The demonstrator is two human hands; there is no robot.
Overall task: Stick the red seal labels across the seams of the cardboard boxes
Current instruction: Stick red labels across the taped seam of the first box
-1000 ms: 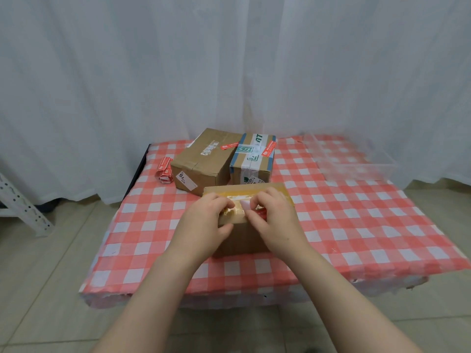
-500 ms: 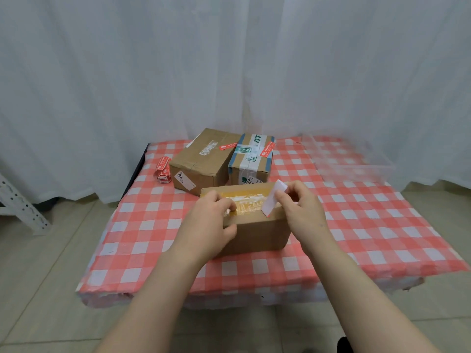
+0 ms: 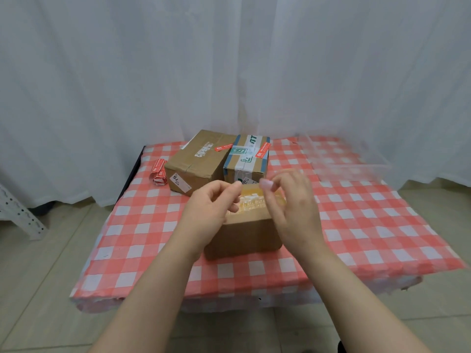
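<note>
Head view: on the checked table (image 3: 356, 225) the near box (image 3: 244, 235) sits beneath left hand (image 3: 209, 212) and right hand (image 3: 293, 212), fingers curled above its taped seam (image 3: 252, 202); whether they pinch a label is too blurred to tell. Peeling, likely; next, press it across.

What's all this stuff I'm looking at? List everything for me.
near box: one, brown cardboard, table centre, under the hands
plain far box: one, brown, behind it on the left
taped far box: one, brown with blue-white tape, beside the plain one
red seal labels: two, one on each far box's top
label roll: one, red, far left of the table
plastic bin: one, clear, far right
tablecloth: one, red-white checked
curtain: white, behind
metal rack: white, left edge
left hand, right hand: bare, above the near box; grip blurred
</note>
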